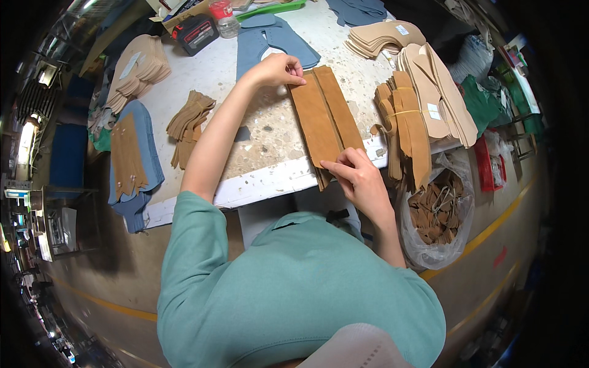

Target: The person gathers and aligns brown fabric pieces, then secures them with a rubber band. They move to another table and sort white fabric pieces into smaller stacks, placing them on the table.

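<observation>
1. Left-hand grip (283,70) is bent in at the far end of a long brown panel (316,122), its thumb lying on the corner; whether it pinches the material, I cannot tell.
2. Right-hand grip (356,175) sits at the panel's near end, index finger extended onto the corner; the underside is hidden, so its hold is unclear.
3. That panel lies lengthwise on the speckled tabletop (264,147), its near end reaching over the near edge.
4. Right of the tabletop, a clear plastic bag (454,248) stands open, holding a heap of brown scraps (435,208).
5. Farther right, a red basket (483,165) has clear plastic (498,149) in it.
6. Far left on the tabletop stands a clear bottle (227,26) with a red band; its contents are too small to tell.
7. Just right of it, farther off, lies a green tray (279,8).
</observation>
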`<state>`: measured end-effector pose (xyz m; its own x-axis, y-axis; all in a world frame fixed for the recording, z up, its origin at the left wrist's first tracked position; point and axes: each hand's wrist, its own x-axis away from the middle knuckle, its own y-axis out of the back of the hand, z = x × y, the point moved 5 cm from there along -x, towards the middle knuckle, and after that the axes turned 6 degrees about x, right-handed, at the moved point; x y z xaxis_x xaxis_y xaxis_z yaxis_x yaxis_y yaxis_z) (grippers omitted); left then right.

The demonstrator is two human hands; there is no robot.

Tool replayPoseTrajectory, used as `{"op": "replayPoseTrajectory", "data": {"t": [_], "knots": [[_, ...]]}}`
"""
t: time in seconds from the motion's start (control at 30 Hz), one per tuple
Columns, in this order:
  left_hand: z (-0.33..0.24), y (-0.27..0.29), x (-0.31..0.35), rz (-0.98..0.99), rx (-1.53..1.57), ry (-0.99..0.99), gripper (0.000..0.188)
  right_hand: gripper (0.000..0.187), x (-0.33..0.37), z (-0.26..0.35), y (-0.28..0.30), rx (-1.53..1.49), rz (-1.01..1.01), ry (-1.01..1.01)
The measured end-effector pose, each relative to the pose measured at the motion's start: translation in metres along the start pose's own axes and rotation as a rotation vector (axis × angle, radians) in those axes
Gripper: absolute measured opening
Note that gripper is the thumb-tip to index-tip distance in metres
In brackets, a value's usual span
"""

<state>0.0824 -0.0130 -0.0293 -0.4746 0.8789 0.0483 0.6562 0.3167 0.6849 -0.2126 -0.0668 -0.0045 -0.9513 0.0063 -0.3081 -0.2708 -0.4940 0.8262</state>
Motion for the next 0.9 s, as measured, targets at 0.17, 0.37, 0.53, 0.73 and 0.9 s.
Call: {"op": "replayPoseTrajectory", "data": {"t": [0.17, 0.37, 0.53, 0.73, 0.9], "knots": [[0.001, -0.002, 0.000, -0.005, 0.023, 0.020, 0.024, 0.042, 0.001, 0.001, -0.001, 0.009, 0.059, -0.036], [0.002, 0.003, -0.001, -0.086, 0.084, -0.028, 0.028, 0.045, 0.002, 0.001, 0.006, 0.017, 0.065, -0.019], [0.001, 0.004, -0.002, -0.125, 0.139, -0.018, 0.030, 0.040, -0.001, 0.000, 0.009, -0.005, 0.018, -0.002], [-0.043, 0.001, 0.016, -0.427, -0.318, -0.263, 0.027, 0.029, -0.001, -0.012, 0.044, -0.231, 0.040, -0.042], [-0.122, -0.056, 0.023, -0.254, -0.140, -0.576, 0.028, 0.015, -0.025, -0.079, 0.130, 0.282, -0.344, -0.074]]}}
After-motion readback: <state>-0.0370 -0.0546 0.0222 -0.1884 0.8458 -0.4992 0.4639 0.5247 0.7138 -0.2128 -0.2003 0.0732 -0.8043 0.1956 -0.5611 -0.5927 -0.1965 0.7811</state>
